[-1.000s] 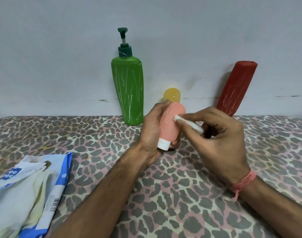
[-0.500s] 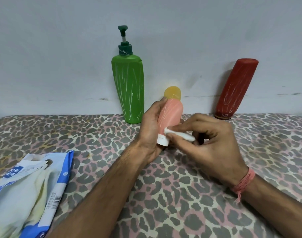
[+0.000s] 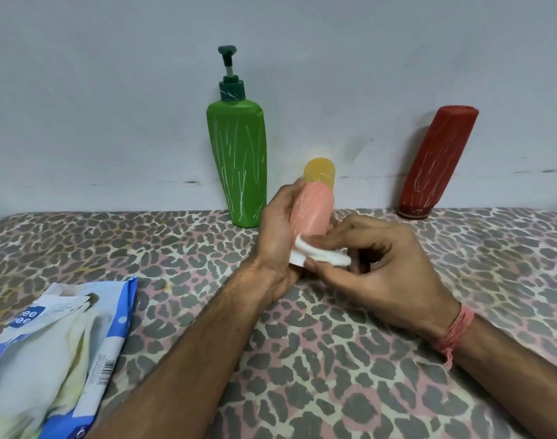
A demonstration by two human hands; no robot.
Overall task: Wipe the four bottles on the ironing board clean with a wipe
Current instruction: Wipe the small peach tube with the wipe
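Left hand (image 3: 278,239) curled round pink bottle (image 3: 312,210), holding it upside-down, white cap low against the palm, above the ironing board (image 3: 302,359); right hand (image 3: 388,274) pinches folded white wipe (image 3: 321,253) between thumb and fingers, pressed on the pink bottle's lower end near the cap; yellow bottle (image 3: 320,171) just behind the pink bottle, mostly hidden; green pump bottle (image 3: 239,163) left of the pink bottle, upright by the wall; red bottle (image 3: 435,163) well right of it, leaning on the wall; wipes pack (image 3: 58,353) far left of it, near edge.
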